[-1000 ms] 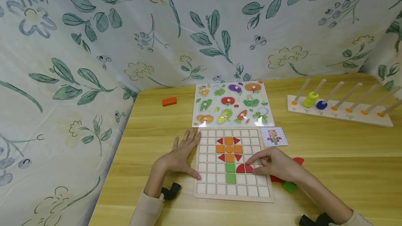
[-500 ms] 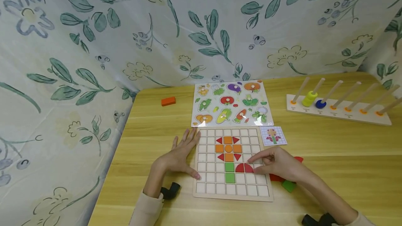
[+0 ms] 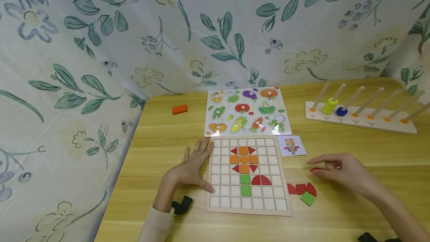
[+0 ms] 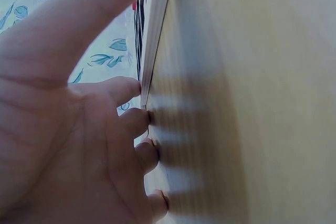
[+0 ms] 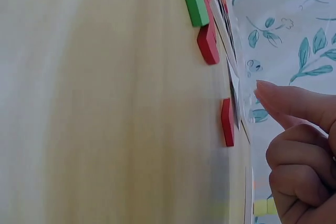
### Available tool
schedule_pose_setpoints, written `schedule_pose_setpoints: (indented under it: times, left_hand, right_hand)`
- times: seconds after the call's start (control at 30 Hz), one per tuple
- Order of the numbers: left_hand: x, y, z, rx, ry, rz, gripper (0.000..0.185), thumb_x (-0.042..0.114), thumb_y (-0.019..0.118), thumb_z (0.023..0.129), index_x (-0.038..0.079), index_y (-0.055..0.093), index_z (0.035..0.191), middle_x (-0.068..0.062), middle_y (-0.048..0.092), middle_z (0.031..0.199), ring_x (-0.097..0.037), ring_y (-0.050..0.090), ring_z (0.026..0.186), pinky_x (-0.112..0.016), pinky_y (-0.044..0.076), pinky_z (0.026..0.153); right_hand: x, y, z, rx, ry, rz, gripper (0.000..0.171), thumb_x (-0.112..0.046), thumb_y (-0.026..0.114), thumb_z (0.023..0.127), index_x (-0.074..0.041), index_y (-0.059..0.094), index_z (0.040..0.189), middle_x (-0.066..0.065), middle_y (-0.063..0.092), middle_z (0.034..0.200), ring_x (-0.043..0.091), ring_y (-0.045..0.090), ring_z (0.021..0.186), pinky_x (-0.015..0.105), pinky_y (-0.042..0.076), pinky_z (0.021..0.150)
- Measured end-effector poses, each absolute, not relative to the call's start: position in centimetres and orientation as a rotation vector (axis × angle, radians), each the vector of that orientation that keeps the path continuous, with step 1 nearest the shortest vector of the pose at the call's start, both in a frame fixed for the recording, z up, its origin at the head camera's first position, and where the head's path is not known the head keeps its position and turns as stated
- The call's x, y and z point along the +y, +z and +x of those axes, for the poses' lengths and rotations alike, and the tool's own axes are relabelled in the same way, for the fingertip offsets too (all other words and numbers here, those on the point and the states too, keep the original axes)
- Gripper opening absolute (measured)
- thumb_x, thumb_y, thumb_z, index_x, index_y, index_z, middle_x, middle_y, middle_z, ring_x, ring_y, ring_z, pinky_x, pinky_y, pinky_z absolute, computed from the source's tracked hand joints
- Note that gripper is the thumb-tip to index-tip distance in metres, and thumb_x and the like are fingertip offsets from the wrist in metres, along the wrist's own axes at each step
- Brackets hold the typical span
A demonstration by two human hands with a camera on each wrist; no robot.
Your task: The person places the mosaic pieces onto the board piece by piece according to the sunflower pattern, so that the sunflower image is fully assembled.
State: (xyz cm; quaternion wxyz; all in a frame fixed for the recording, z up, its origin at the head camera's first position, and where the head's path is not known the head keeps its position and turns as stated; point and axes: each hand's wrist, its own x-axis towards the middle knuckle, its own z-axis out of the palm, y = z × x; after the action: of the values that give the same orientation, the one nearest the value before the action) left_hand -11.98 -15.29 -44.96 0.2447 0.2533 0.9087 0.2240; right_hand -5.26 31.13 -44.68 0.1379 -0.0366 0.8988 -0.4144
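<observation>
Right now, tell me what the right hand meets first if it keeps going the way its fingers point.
The right hand points left, toward the board. First in line is probably the loose red piece at its fingertips, then the grid board; depth is unclear.

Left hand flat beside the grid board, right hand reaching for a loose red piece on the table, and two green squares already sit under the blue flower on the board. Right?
Not quite: the flower on the grid board is orange and red, not blue, as the head view shows. The rest holds: left hand beside it, right hand at the red piece, two green squares below.
</observation>
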Motion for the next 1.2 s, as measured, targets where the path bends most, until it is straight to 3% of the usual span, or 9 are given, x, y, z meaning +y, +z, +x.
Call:
schedule_pose_setpoints:
  times: [0.33,0.7,1.2]
  left_hand:
    - [-15.4,-45.0,-11.9,2.483,0.623,0.7,0.146,0.05,0.096,0.065,0.019,-0.003,0.168,-0.004,-0.02,0.173,-0.031,-0.02,0.161,-0.065,-0.013,0.127]
    - [-15.3,-45.0,-11.9,2.481,0.622,0.699,0.146,0.05,0.095,0.065,0.018,-0.002,0.168,-0.006,-0.019,0.174,-0.032,-0.02,0.161,-0.066,-0.012,0.127]
    - [-15.5,-45.1,-11.9,2.48,0.605,0.715,0.146,0.051,0.095,0.066,0.019,-0.005,0.167,-0.005,-0.021,0.173,-0.031,-0.02,0.161,-0.066,-0.013,0.127]
  right_hand:
    - [33.3,-45.3,-5.0,2.557,-1.129,-0.042,0.039,-0.028,0.077,0.094,-0.005,0.073,0.126,-0.008,0.028,0.065,0.005,0.03,0.057,0.029,0.027,0.051]
    - [32.1,-45.6,-5.6,2.497,-1.147,-0.098,0.035,-0.025,0.081,0.089,-0.008,0.076,0.119,-0.008,0.029,0.064,0.004,0.03,0.056,0.024,0.028,0.05]
    - [30.8,-45.3,-6.4,2.539,-1.107,-0.127,0.034,-0.023,0.083,0.088,-0.006,0.074,0.116,-0.006,0.031,0.065,0.006,0.03,0.056,0.029,0.027,0.052]
